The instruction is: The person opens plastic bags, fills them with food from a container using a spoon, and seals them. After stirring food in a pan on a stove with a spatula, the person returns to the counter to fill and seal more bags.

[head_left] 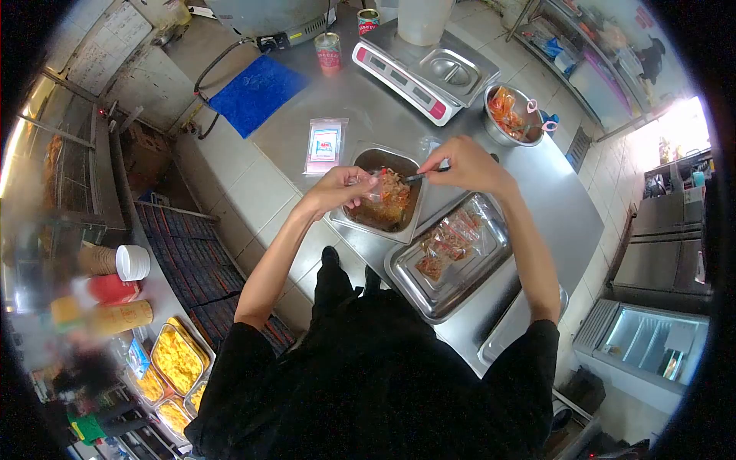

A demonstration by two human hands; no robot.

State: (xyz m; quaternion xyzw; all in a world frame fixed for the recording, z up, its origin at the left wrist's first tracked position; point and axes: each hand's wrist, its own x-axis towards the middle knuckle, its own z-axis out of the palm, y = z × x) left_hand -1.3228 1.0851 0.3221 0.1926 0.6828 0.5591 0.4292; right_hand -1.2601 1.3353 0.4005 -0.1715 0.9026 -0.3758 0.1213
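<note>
My left hand [343, 189] pinches a small clear plastic bag [375, 189] over a deep metal pan [415, 211]. Inside the pan lies chopped, reddish-orange food [395, 205] with some liquid. My right hand [465, 164] grips the dark handle of a spoon [416, 177], whose far end reaches toward the bag's mouth. Food hides the spoon's tip. Beside the pan, nearer my body, a shallow steel tray [441, 309] carries several filled clear bags [454, 238]. A flat pack of plastic bags [325, 146] rests beyond my left hand.
A digital scale [402, 86] stands at the back, next to a metal lid [456, 71]. To its right, a steel bowl [498, 130] contains orange-filled bags and pink-handled scissors [532, 106]. Cans [328, 52] and a blue mat [257, 92] are at the far left of the table.
</note>
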